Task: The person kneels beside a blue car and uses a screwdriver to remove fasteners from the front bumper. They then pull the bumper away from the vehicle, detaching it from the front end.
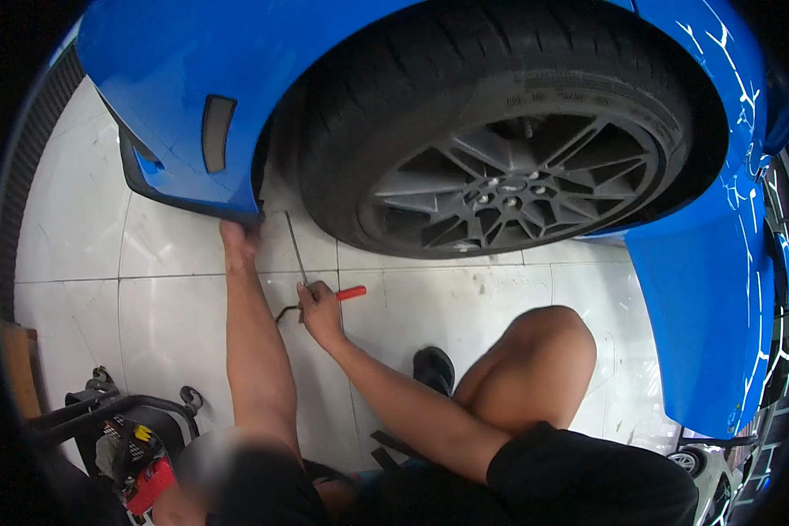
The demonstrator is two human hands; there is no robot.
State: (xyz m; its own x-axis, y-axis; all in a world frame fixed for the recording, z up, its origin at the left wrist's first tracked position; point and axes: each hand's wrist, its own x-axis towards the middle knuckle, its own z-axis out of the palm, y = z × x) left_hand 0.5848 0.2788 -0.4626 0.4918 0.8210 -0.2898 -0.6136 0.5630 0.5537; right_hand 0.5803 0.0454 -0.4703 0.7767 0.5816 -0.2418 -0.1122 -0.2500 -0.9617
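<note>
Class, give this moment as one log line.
left hand: at lower edge of blue bumper; right hand: gripping thin metal rod, red-handled tool; nearby: spoked wheel

Left hand (239, 245) forward, arm (259, 351) extended; right hand (323, 317) curled, gripping.

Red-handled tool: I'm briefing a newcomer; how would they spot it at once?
Find the wheel of the blue car, then the right hand below and left of it. The red-handled tool lies across that hand. Its red handle, jutting rightward, sets it apart from the thin grey rod pointing up from the same hand.
</note>
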